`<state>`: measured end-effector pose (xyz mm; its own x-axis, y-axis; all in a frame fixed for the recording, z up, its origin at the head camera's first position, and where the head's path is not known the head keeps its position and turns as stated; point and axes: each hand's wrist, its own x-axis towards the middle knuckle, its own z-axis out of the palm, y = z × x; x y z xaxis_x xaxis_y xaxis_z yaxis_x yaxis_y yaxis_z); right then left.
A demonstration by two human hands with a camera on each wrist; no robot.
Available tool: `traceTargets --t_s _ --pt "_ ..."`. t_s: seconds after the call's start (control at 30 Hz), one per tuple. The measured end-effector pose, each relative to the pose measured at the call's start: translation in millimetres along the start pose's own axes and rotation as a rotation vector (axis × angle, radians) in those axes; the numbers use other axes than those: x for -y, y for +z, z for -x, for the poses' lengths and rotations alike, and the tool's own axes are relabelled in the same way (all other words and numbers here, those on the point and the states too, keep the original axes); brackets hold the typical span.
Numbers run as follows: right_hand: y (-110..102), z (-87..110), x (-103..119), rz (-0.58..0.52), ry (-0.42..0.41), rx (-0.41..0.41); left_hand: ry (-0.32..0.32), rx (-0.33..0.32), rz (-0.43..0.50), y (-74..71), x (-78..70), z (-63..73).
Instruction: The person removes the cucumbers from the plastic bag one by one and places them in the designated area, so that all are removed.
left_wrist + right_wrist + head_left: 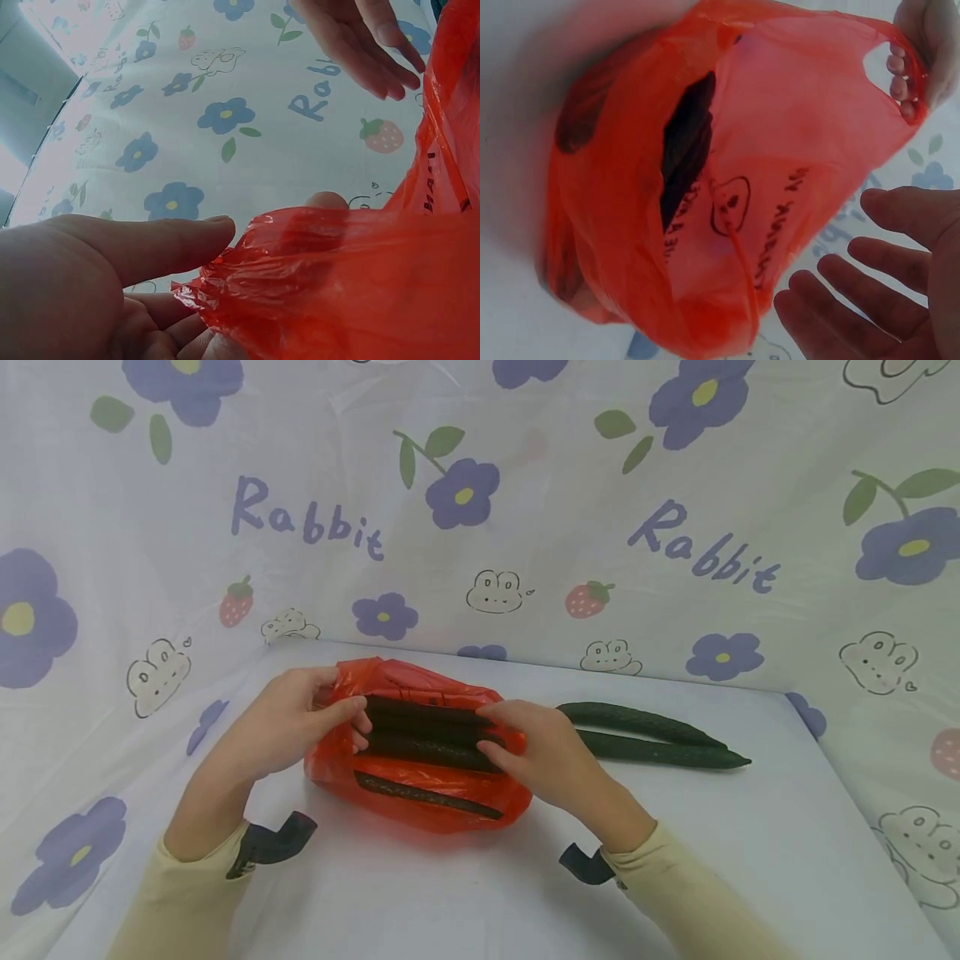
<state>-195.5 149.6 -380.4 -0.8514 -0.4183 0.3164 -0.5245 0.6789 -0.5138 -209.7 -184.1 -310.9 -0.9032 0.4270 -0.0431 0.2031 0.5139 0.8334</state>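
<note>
A red plastic bag [450,781] lies on its side, its mouth facing me. Two dark green cucumbers [427,750] show through the mouth, and a strip of another cucumber [427,795] shows below them. At the bag's left end is my left hand [292,718]; in the right wrist view its fingers [900,86] curl through the handle loop. My right hand [551,752] hovers at the bag's right end, overlapping the cucumber ends in the head view. Its fingers look relaxed and spread in the right wrist view, with nothing in them.
Two more cucumbers [667,752] lie on the white table [420,902] to the right of the bag, partly behind my right hand. A flower-and-rabbit printed cloth [525,527] rises behind the table and along its sides.
</note>
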Motion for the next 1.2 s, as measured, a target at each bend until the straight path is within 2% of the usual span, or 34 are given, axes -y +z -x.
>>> traceTargets --t_s 0.3,0.5,0.7,0.97,1.2 --pt "25 -0.4 6 -0.009 0.005 0.049 0.020 0.027 -0.030 -2.7 0.8 3.9" --pt "45 -1.6 9 0.001 0.039 0.135 0.024 0.057 -0.045 -4.4 2.0 6.4" --pt "65 -0.1 12 0.072 0.066 0.228 0.038 0.075 -0.046 -4.8 3.4 7.9" --pt "76 0.7 9 0.087 0.138 0.340 0.044 0.076 -0.059 -2.2 1.4 5.2" --pt "79 0.8 13 0.146 0.158 0.393 0.042 0.075 -0.060 -2.6 2.6 3.3"
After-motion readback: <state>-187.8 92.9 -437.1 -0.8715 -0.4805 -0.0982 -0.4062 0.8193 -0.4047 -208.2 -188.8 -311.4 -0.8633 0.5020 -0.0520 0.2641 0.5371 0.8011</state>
